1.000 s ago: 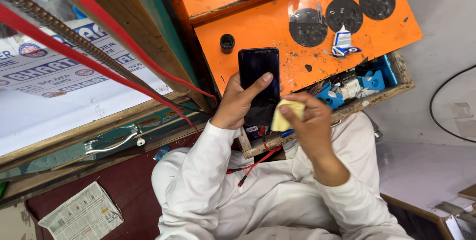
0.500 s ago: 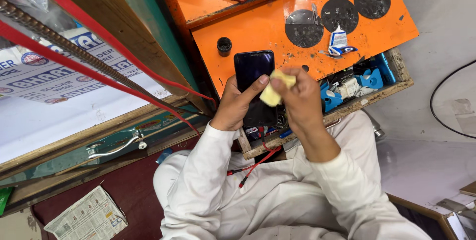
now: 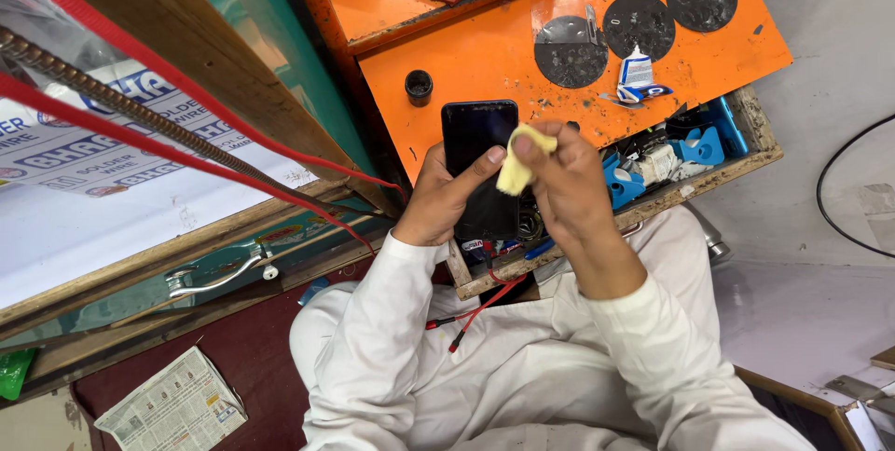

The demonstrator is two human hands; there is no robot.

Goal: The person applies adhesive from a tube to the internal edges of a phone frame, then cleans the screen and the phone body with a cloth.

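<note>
My left hand (image 3: 438, 201) grips a black smartphone (image 3: 477, 139) by its left edge, thumb across the lower screen, and holds it screen-up over the orange workbench (image 3: 485, 60). Pinched in the fingers of my right hand (image 3: 564, 185) is a small yellow cloth (image 3: 516, 171), pressed against the phone's right side near mid-screen. Both arms wear white sleeves.
A small black round cap (image 3: 419, 87) and three black discs (image 3: 639, 24) lie on the orange bench. An open wooden drawer (image 3: 736, 148) holds blue plastic parts. Red wires (image 3: 480, 307) hang below the phone. A wooden-framed glass door (image 3: 214, 274) stands left; a folded newspaper (image 3: 172, 404) lies on the floor.
My right hand brought the yellow cloth up from below the phone onto its screen. The phone stayed in my left hand.
</note>
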